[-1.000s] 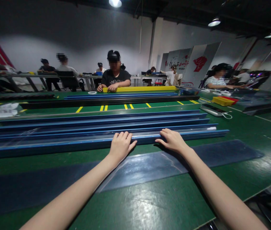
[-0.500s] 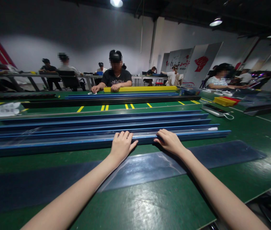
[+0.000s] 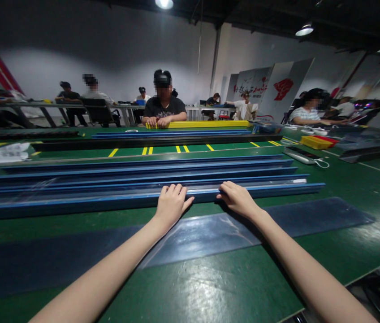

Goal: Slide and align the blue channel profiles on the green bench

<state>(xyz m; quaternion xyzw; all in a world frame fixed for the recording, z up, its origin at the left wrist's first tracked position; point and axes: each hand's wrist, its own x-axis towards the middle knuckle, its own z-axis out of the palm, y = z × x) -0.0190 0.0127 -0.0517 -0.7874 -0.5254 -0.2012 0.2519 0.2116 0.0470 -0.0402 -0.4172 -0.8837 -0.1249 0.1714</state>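
Observation:
Long blue channel strips lie side by side across the green table (image 3: 206,278). My left hand (image 3: 172,202) rests over the near edge of the closest blue channel (image 3: 109,205), its fingers curled over the rim and its thumb pointing right. To its right, my right hand (image 3: 236,196) is bent over the same rim, fingertips tucked inside. Both hands grip this channel, with a short stretch of rim between them. Under my forearms, a flat clear sheet (image 3: 203,237) lies on the table.
Across the table, a person (image 3: 165,107) has both hands on a yellow channel (image 3: 206,124). A black strip (image 3: 126,142) lies before thin blue ones. On the right are a phone on a white device (image 3: 302,156), a yellow tray (image 3: 315,142) and another seated person (image 3: 311,110).
My hands hold the same pose on the channel. The person opposite has moved a hand from the white ring to the yellow channel, beside the other hand.

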